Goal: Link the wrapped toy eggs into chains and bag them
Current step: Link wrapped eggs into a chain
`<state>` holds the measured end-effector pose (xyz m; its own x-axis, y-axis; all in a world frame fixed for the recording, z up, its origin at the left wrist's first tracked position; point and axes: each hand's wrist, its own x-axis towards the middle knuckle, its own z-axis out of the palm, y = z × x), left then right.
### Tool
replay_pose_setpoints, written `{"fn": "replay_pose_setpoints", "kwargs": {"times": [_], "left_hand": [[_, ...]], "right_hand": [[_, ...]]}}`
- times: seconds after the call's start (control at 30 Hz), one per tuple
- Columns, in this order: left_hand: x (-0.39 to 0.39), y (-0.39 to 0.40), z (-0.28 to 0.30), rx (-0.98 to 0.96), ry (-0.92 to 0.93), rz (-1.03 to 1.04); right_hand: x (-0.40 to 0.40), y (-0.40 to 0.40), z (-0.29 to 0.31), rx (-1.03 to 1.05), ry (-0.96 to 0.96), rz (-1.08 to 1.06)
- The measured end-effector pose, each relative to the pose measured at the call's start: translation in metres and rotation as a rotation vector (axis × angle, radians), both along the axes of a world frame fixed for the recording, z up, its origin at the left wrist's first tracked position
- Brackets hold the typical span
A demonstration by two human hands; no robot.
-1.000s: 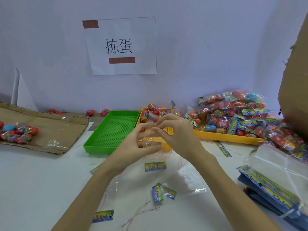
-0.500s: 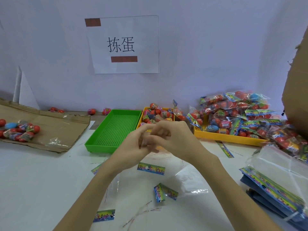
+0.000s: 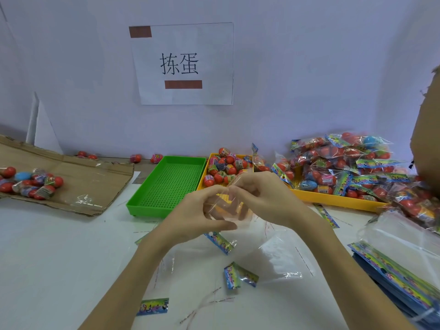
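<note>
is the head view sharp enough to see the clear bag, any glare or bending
Head view: even, soft light; the clear bag between left hand and right hand shows only by faint glare; wide-angle bending tilts the edges; the bagged eggs are slightly soft.

A white paper sign (image 3: 183, 64) on the wall reads "拣蛋"

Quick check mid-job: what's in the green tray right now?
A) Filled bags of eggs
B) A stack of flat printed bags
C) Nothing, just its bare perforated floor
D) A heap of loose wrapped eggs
C: the green tray shows only its bare perforated floor, while the loose wrapped eggs sit in the yellow tray beside it, and the filled bags pile up further right.
</note>
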<state>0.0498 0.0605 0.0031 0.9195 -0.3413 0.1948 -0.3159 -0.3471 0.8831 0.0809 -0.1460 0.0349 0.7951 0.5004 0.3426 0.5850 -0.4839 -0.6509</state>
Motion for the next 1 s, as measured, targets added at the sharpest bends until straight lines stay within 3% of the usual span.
{"fn": "replay_pose_setpoints", "kwargs": {"times": [0.1, 0.37, 0.5, 0.6, 0.8, 1.0], "left_hand": [[0.001, -0.002, -0.001, 0.005, -0.005, -0.004], [0.003, -0.006, -0.007, 0.033, -0.144, 0.056], [0.006, -0.001, -0.008, -0.023, -0.069, 0.075], [0.011, 0.010, -0.006, -0.083, -0.045, 0.207], [0.015, 0.026, -0.004, -0.349, 0.065, 0.341], [0.015, 0.026, -0.004, -0.383, 0.088, 0.328]], "right_hand": [[0.001, 0.000, -0.001, 0.006, 0.088, 0.043], [-0.003, 0.012, -0.005, 0.044, 0.038, 0.108], [-0.003, 0.016, -0.004, 0.291, -0.072, 0.030], [0.006, 0.007, -0.007, 0.435, -0.125, -0.125], [0.024, 0.013, -0.039, 0.119, -0.091, -0.311], [0.068, 0.036, -0.042, -0.273, -0.075, -0.306]]}}
